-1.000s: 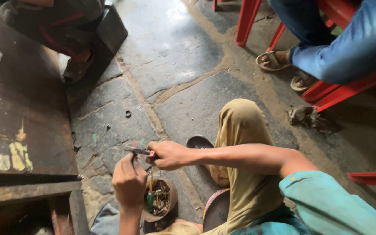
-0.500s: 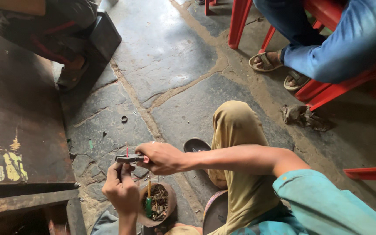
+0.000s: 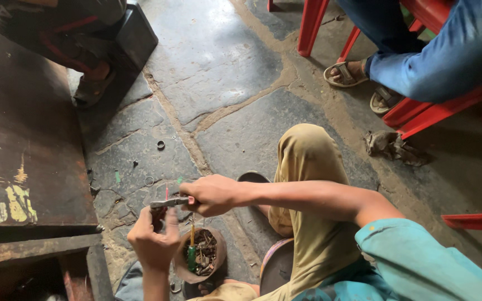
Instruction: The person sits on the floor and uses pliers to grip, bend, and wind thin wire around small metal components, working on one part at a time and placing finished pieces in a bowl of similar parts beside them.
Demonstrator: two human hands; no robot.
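While my right hand is clenched round the red-handled pliers, their metal nose points to nine o'clock, straight at my left hand. Left fingers are curled up around the nose end, pinching something small there; it is hidden by the fingertips and I cannot tell what it is.

Both hands hover just above the small round bowl of rusty screws and springs, which sits at six o'clock between my feet, with a green-handled screwdriver standing in it.

Notes on doing this grip well, as I judge it:
- Keep the pliers level and square to the piece, so the nose bites flat rather than on an edge.
- Left thumb and forefinger should sit just beside the nose, not between its tips.
- Squeeze steadily; a jerk would likely flick the piece onto the stone floor, where loose metal rings already lie at eleven o'clock.
- Work over the bowl so anything dropped falls in.

Dark wooden bench runs along nine o'clock. Another person's sandalled foot and red plastic chair are at two o'clock, well apart.
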